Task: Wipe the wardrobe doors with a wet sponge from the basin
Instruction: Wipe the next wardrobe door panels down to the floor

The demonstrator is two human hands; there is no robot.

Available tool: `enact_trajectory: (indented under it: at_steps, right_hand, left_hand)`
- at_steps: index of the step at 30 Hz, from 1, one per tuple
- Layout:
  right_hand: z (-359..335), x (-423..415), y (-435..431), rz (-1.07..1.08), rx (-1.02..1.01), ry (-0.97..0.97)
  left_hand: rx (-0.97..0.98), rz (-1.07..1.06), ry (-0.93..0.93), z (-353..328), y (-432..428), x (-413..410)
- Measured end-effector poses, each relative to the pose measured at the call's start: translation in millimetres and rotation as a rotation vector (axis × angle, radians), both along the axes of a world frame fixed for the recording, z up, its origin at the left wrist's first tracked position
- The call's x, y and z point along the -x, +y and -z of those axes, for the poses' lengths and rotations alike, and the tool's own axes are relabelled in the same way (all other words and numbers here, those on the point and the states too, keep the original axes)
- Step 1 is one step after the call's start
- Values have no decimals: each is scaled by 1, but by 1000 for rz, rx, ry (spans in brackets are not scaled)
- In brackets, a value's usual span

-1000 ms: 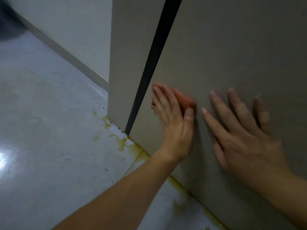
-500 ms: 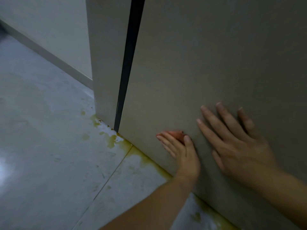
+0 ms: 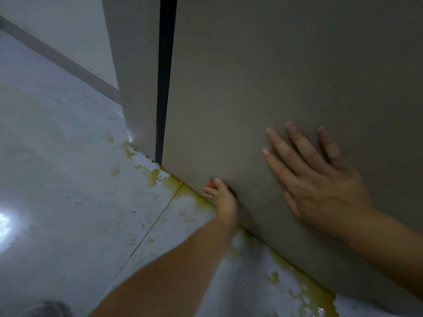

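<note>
At the far left the floor (image 3: 57,179) runs up to a wall (image 3: 68,30) with a skirting (image 3: 57,56), and a blurred grey shape (image 3: 45,308) sits in the lower left corner. Yellow stains (image 3: 155,175) trail along the foot of the wardrobe. A narrow door (image 3: 139,76) stands upright, and a dark gap (image 3: 163,88) running top to bottom of the frame parts it from the wide door (image 3: 274,76), whose bottom edge slants to the lower right. The left hand (image 3: 223,200), forearm reaching up from the bottom centre, presses the wide door's bottom edge with its fingers bunched. Blur hides its grip and whatever it holds. Further right, the right hand (image 3: 320,186) lies flat on that door, fingers spread and pointing to the upper left.
</note>
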State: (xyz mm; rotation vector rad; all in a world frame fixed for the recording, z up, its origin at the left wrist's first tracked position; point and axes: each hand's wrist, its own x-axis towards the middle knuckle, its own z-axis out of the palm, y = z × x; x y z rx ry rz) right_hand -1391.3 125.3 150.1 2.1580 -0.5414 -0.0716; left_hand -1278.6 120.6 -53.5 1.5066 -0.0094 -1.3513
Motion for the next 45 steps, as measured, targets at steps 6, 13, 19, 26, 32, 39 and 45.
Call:
enact_trajectory:
  at_steps: [6,13,19,26,32,39,45]
  right_hand:
    - [-3,3,-2,-14,-26,22]
    - [-2,2,-3,-39,3,60]
    - [-19,5,7,0,-58,18]
    - [-58,76,39,165,23,-188]
    - [-45,103,56,262,13,-245]
    - [-35,128,64,308,-2,-316]
    - [-15,156,82,370,-12,-445]
  left_hand:
    - [84,-55,150,33,10,40]
    - [170,-186,354,97,-13,38]
    - [321,-182,-262,-87,-4,-1]
    - [947,63,-1453,-192,-2,-31]
    - [1043,403,-2023,-171,10,4]
    - [1060,320,-2189,-191,-5,-37]
    - [1071,422,-2174,-201,7,14]
